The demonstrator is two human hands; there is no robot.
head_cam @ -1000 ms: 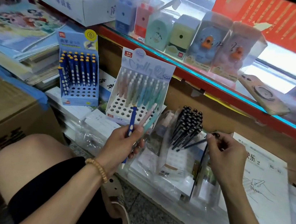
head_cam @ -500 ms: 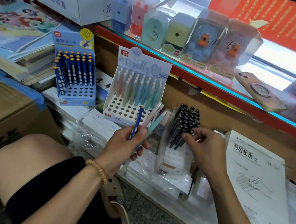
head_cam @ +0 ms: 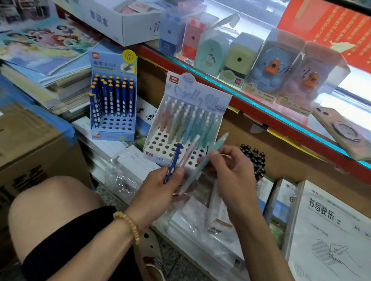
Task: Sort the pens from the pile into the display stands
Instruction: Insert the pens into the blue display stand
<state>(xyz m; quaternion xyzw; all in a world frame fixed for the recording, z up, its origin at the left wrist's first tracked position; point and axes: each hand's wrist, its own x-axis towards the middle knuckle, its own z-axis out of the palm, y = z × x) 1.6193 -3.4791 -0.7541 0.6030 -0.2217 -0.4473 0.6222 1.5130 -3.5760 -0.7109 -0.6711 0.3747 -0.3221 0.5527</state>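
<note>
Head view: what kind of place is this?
Most likely a stationery shop. Retail pen display stands sit partly filled, boxed pencil sharpeners line a glass counter, and shrink-wrapped exercise books are stacked below.

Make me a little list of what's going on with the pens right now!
left hand: holds a dark blue pen and a pink pen
right hand: pinches a teal pen
blue stand: dark blue pens at back, front holes empty
white stand: pastel pens at back, front holes empty
black pens: behind the right hand
</note>
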